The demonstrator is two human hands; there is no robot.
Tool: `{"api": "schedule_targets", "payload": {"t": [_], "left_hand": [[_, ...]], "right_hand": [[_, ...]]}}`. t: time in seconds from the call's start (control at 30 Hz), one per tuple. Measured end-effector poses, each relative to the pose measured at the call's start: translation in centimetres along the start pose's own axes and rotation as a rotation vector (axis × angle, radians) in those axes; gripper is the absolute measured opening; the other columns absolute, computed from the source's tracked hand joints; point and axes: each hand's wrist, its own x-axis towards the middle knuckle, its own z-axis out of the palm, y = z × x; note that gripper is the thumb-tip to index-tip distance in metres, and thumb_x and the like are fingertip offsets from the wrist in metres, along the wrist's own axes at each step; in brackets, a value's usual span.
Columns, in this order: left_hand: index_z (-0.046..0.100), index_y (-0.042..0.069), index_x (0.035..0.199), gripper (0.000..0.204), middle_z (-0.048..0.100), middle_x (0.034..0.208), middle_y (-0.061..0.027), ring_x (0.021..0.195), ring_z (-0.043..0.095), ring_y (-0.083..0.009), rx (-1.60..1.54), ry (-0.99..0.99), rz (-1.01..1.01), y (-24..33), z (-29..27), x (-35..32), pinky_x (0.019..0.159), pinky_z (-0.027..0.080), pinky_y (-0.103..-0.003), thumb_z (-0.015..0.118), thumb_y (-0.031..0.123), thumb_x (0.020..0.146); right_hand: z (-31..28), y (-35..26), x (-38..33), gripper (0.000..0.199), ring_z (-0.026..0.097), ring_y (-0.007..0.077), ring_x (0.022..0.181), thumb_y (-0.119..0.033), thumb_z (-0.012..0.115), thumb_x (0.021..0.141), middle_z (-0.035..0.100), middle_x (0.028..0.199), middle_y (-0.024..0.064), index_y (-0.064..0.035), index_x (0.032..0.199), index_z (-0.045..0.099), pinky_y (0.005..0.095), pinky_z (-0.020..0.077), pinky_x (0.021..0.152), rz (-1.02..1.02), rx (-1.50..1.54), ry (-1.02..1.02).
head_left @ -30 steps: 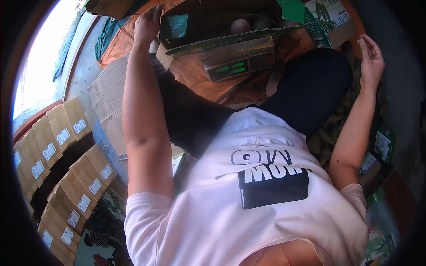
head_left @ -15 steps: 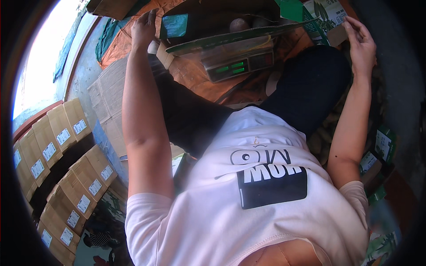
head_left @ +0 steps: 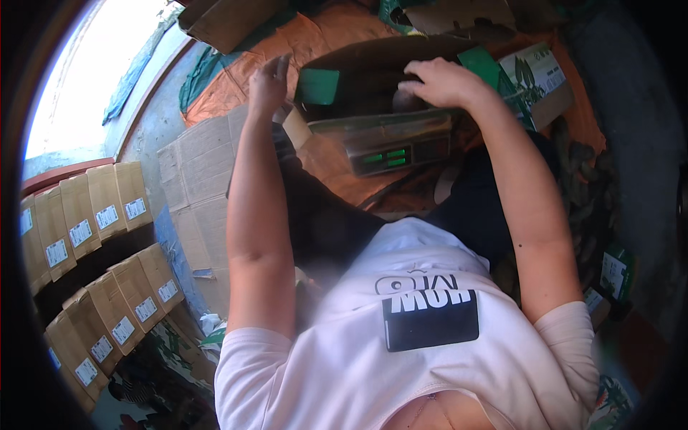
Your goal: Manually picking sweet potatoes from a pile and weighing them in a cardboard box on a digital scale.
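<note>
At one o'clock, the right hand (head_left: pixel 438 82) is by a round thing (head_left: pixel 407 102) in a box (head_left: pixel 364 70); the left hand (head_left: pixel 269 84) is at eleven.

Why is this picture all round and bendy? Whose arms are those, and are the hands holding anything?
No robot here: those are a person's own two arms. The camera sits on their head and looks down, and its very wide lens bends straight edges.

The right hand reaches over an open carton, close to a round brownish thing inside. I can't tell whether it is touching it. The left hand is beside the carton's left end; I see nothing held in it.

Below the carton's front edge is a scale with green lights. An orange sheet lies around them.
</note>
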Motion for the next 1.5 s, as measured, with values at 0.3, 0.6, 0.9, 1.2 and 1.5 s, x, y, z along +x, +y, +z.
{"api": "schedule_targets", "payload": {"t": [0.3, 0.6, 0.9, 1.2, 1.5], "left_hand": [[0.072, 0.004, 0.113, 0.033, 0.071, 0.104, -0.0231, 0.101, 0.067, -0.0410, -0.067, 0.031, -0.143, 0.9, -1.5, -0.9, 0.089, 0.051, -0.045, 0.058, 0.031, 0.100], [0.072, 0.003, 0.120, 0.035, 0.074, 0.113, -0.0166, 0.107, 0.069, -0.0267, -0.120, 0.196, -0.180, 2.0, -14.6, -3.4, 0.093, 0.052, -0.037, 0.058, 0.030, 0.102], [0.071, 0.011, 0.122, 0.031, 0.071, 0.121, -0.0140, 0.107, 0.069, -0.0303, 0.166, -0.224, 0.125, 6.7, -12.0, 3.4, 0.094, 0.054, -0.039, 0.066, 0.029, 0.097], [0.073, 0.011, 0.117, 0.032, 0.070, 0.121, -0.0163, 0.109, 0.069, -0.0332, 0.376, -0.773, 0.166, 8.7, -0.6, 5.7, 0.093, 0.054, -0.045, 0.064, 0.029, 0.093], [0.074, 0.012, 0.117, 0.030, 0.070, 0.124, -0.0089, 0.117, 0.067, -0.0290, 0.353, -0.545, -0.045, 8.0, 2.9, 3.5, 0.091, 0.057, -0.041, 0.064, 0.017, 0.090]], "right_hand": [[0.4, -1.6, 2.5, 0.068, 0.064, 0.0351, 0.120, -0.045, 0.064, 0.096, 0.066, 0.127, 0.0218, -0.0012, 0.145, 0.047, 0.0452, 0.0483, 0.104, -0.136, 0.440, -0.292], [-2.4, 3.3, -8.1, 0.056, 0.066, 0.0367, 0.114, -0.032, 0.079, 0.082, 0.069, 0.121, 0.0208, -0.0060, 0.128, 0.062, 0.0425, 0.0521, 0.097, -0.291, 0.295, -0.049], [0.2, 6.7, -9.8, 0.013, 0.066, 0.0343, 0.096, -0.001, 0.070, 0.076, 0.071, 0.091, 0.0109, -0.0067, 0.087, 0.073, 0.0456, 0.0515, 0.086, -0.214, -0.058, 0.362], [-0.1, 7.5, -8.8, 0.013, 0.063, 0.0315, 0.089, 0.001, 0.066, 0.072, 0.066, 0.084, 0.0097, -0.0065, 0.082, 0.066, 0.0443, 0.0499, 0.082, -0.317, -0.195, 0.406], [-1.9, 6.0, -7.0, 0.008, 0.063, 0.0352, 0.082, 0.000, 0.063, 0.075, 0.065, 0.080, 0.0127, -0.0049, 0.080, 0.065, 0.0455, 0.0495, 0.072, -0.344, -0.216, 0.310]]}}
